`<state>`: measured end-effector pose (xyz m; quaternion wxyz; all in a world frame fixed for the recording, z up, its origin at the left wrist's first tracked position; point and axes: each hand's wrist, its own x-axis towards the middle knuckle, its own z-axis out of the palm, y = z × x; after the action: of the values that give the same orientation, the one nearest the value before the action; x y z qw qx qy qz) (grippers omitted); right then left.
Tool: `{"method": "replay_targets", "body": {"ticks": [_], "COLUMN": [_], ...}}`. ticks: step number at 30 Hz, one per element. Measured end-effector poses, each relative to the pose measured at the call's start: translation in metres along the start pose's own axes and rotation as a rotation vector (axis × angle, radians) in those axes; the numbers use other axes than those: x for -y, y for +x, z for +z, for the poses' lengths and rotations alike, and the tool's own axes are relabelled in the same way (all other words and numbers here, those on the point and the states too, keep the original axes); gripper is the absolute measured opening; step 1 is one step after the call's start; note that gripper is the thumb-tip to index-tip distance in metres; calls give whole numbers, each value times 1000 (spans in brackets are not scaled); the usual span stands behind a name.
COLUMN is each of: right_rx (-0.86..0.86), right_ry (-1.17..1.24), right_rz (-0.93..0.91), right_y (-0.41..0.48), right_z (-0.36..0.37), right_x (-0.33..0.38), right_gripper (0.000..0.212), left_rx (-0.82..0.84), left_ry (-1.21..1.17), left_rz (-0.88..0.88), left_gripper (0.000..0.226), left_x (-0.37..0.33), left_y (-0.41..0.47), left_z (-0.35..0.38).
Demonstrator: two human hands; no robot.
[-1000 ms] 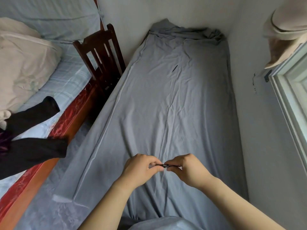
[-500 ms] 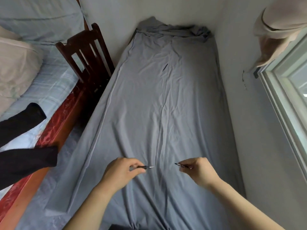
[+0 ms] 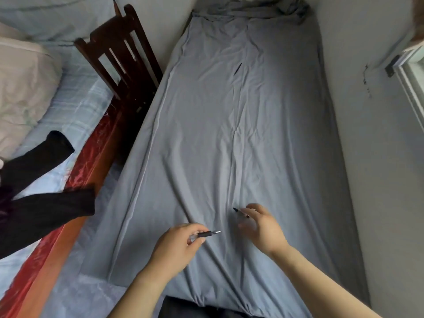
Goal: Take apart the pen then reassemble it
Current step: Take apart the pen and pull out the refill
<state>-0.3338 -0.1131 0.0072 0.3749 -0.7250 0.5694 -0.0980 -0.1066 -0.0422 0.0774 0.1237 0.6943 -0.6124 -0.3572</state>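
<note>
The pen is in two pieces over a grey sheet point(image 3: 252, 145). My left hand point(image 3: 177, 246) pinches the pen body point(image 3: 207, 234), a clear barrel with a black grip and a silver tip pointing right. My right hand point(image 3: 260, 223) holds the dark pen cap point(image 3: 241, 212) between thumb and forefinger, its point aimed up and left, the other fingers spread. The two pieces are about a hand's width apart. A small dark slim piece point(image 3: 237, 68) lies far up the sheet; I cannot tell what it is.
A dark wooden chair point(image 3: 119, 56) stands left of the sheet beside a red-orange bed frame point(image 3: 75, 180). Black clothes point(image 3: 41, 187) and a pale pillow point(image 3: 20, 88) lie on the left bed. A wall point(image 3: 378, 157) and a window frame point(image 3: 413, 76) close the right side.
The hands, together on the whole pen a second ago, pulled apart with one piece each. The right hand has since lifted slightly forward and loosened its fingers; the view tilted down.
</note>
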Motion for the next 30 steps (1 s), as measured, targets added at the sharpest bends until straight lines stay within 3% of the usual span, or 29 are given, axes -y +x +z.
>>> {"method": "replay_targets", "body": {"ticks": [7,15,19,30], "right_rx": [39,-85,-85,-106], "right_ry": [92,94,81,-1], "right_rz": [-161,-184,-218,-329], "right_y": [-57,-69,-60,-52], "right_z": [-44,-88,-104,-114], "right_x": [28,39,46,50], "right_gripper": [34,22,12,12], "left_rx": [55,-23,-25,36], "left_ry": [-48,-1,-19,-79], "left_rz": [171,278,285,276], "left_gripper": [22,29,23,21], "left_x": [-49,-83,-91,-96], "left_y": [11,18,22,23], "left_z": [11,3,-3,-14]}}
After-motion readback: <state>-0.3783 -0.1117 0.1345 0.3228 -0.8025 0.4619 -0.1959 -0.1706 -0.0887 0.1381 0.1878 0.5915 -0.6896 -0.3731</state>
